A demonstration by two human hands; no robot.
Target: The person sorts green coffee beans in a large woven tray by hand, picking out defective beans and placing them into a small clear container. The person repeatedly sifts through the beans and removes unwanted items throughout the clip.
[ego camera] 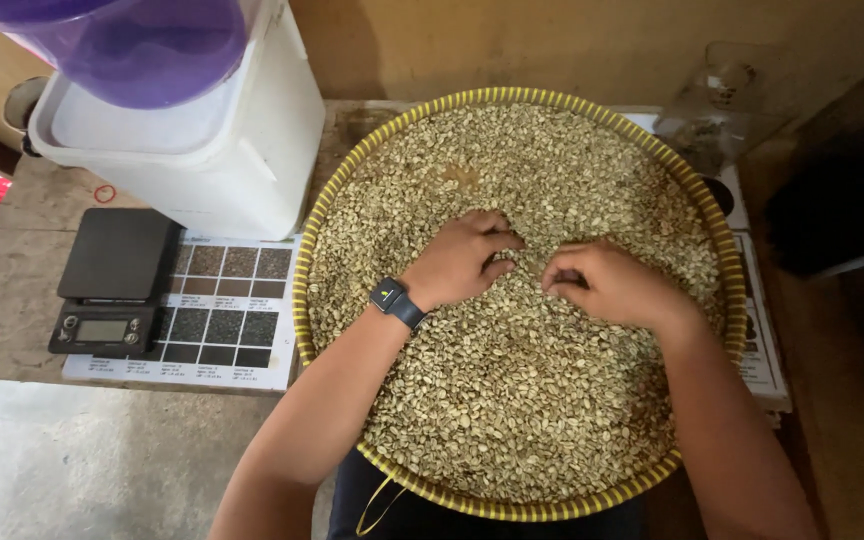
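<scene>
pale green beans (512, 400) fill the round woven tray (304, 262) with the yellow rim, heaped almost edge to edge, and i'm looking straight down on it. left hand (462, 257) lies palm down on the beans near the tray's middle, fingers curled loosely into the heap, a dark watch (396, 301) on its wrist. right hand (612, 283) sits just beside it, fingers bent inward and pinched close; whether a bean sits between them i cannot tell. left of the tray, a black scale (112, 280) rests on a printed chart (232, 330), with a white bin (232, 150) behind it on the wooden table (12, 310).
</scene>
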